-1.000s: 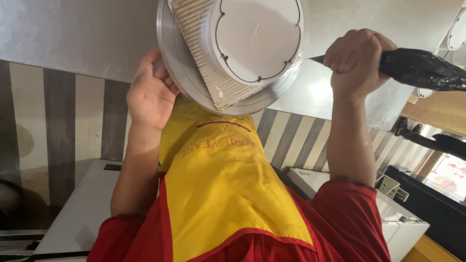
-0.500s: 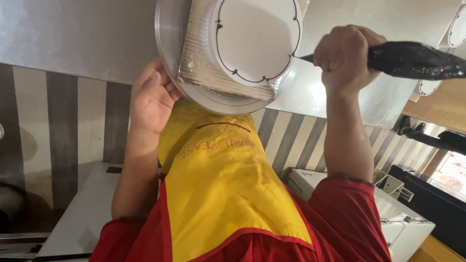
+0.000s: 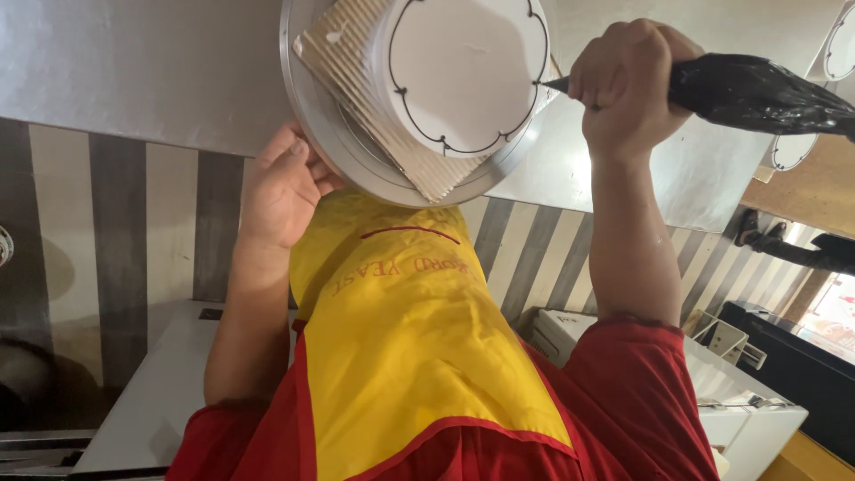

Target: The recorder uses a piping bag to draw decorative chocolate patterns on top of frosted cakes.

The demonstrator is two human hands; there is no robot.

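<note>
From my feed the white cake (image 3: 468, 71) sits at 12 o'clock on a metal turntable (image 3: 307, 116). Right hand (image 3: 628, 85) is clenched around a black piping bag (image 3: 757, 89), tip touching the cake at 3 o'clock; left hand (image 3: 280, 183) cups the turntable's edge, I think, fingers loosely curled.

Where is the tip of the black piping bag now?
In the head view, upper right: the piping bag is in the right hand, its tip touching the white cake's right edge.
</note>
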